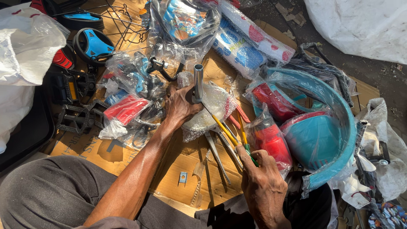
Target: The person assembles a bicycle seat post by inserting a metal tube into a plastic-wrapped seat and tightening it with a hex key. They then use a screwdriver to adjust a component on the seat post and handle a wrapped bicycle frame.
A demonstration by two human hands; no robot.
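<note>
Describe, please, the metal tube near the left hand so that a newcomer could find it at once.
Start at the flattened brown cardboard that carries all the parts, then follow the left hand to its fingertips. The metal tube rises just beyond them, above a clear plastic bag. It is bare, shiny and silver with an open round top, while its neighbours are bagged and coloured.

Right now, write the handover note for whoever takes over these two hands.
Left hand: closed around the base of an upright silver metal tube, pressing it onto a clear plastic bag of parts on the flattened cardboard.
Right hand: fingers grip the green-and-yellow handles of a hand tool, its tip angled toward the tube's base.
Nearby: loose steel wrenches between the hands, red bagged parts and a teal fender at right, black pedals at left.
Done: tube gripped, tool at its base.
Left: most parts lie bagged.
</note>
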